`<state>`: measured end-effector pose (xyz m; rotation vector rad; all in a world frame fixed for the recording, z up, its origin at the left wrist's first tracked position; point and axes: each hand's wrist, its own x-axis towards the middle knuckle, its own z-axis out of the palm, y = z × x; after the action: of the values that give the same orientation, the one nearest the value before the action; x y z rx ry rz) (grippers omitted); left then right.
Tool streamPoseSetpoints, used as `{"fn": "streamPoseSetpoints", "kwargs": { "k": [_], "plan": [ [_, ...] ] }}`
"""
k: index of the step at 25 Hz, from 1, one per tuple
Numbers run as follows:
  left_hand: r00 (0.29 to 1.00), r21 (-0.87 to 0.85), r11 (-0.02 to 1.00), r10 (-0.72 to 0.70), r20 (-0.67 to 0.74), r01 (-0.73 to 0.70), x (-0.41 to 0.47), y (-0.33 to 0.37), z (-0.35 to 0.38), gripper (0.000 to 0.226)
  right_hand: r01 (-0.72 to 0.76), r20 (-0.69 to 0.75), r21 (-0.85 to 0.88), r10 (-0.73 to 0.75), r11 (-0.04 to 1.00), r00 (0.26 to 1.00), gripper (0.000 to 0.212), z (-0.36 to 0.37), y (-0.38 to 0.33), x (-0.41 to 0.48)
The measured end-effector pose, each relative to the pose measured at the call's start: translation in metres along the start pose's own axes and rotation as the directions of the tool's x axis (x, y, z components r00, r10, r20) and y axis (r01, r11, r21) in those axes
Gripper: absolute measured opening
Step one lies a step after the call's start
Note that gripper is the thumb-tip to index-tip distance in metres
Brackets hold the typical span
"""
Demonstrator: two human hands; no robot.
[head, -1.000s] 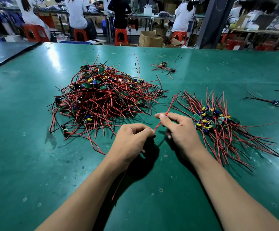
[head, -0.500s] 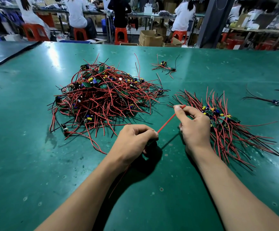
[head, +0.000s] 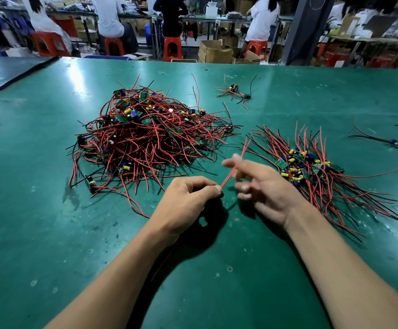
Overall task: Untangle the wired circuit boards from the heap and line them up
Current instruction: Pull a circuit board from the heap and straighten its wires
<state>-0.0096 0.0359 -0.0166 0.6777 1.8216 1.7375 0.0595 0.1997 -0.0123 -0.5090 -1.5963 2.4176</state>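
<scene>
Right hand (head: pixel 266 188) has let go its pinch on the red wires (head: pixel 226 176). A second ago it gripped them close by the other hand, then ran out along them to the free ends. Now its fingers (head: pixel 243 187) are loosened, spread and motion-blurred, pulled back toward mid-length; contact cannot be told in the blur. Wire ends, at the fingertips half a second ago, now stick out bare past the hand, above the surface (head: pixel 50 233).
</scene>
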Motion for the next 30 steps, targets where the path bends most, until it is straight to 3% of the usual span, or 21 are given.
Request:
{"fn": "streamPoseSetpoints", "kwargs": {
  "k": [2,4,9,15,19,22,27,30],
  "plan": [
    [1.0,-0.025,0.999,0.024,0.006,-0.023,0.0,0.0,0.0,0.017,-0.053,0.118,-0.123,0.068,0.991,0.991,0.035,0.012,0.008,-0.005],
    [1.0,-0.051,0.998,0.026,0.007,-0.025,0.0,0.0,0.0,0.018,-0.033,0.11,-0.189,0.054,0.982,0.992,0.025,0.019,0.011,-0.007],
    [1.0,-0.003,1.0,-0.024,-0.017,0.024,0.004,0.0,0.0,0.015,0.104,-0.075,-0.309,-0.134,0.945,0.988,0.024,0.009,0.008,-0.003],
    [0.999,-0.008,1.0,-0.026,0.039,0.026,0.001,0.003,0.004,0.016,0.25,-0.325,-0.28,-0.336,0.927,0.884,0.025,-0.005,0.003,0.009],
    [0.998,0.007,1.0,-0.022,0.06,0.022,0.001,0.004,0.003,0.017,0.283,-0.387,-0.174,-0.33,0.943,0.861,0.03,-0.007,-0.001,0.011],
    [0.997,-0.002,1.0,-0.025,0.066,0.025,0.001,0.003,0.003,0.018,0.233,-0.396,-0.025,-0.224,0.972,0.891,0.037,-0.005,-0.006,0.01],
    [0.996,-0.016,1.0,-0.016,0.083,0.018,0.001,0.003,0.004,0.016,0.073,-0.285,0.396,0.047,0.915,0.957,0.052,-0.006,-0.021,0.004],
    [0.997,-0.007,1.0,-0.01,0.077,0.01,0.002,0.002,0.004,0.015,0.033,-0.211,0.467,0.075,0.884,0.975,0.048,-0.006,-0.026,0.001]
  ]
}}
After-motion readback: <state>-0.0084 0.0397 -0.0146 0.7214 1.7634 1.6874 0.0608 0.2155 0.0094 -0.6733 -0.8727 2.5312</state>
